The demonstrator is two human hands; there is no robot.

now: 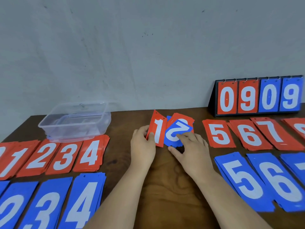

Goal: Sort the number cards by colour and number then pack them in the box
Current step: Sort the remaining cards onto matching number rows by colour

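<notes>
Scuffed grey wall (132, 47) behind dark wooden table (165, 187). Flat number cards (90, 156) laid in red, blue rows. Clear plastic box (74, 123) set rear left. Centre: red 1 card (158, 131) pinched by left hand (142, 143), blue 2 card (174, 133) by right hand (191, 150).

I counted one clear plastic box (74, 123) on the one table (165, 187) and one flip scoreboard (257, 96) showing four panels, two red and two blue. To the left lay five red piles 0 to 4 (64, 156) and three blue piles 2 to 4 (49, 204), with a sliver of another at the edge of view. To the right were four red piles from 5 up (217, 133) and three blue piles from 5 up (242, 180), the last of each cut off. Two hands, the left hand (143, 142) and the right hand (189, 151), held a red 1 card (157, 129), a blue 2 card (176, 133) and at least two more behind.
</notes>
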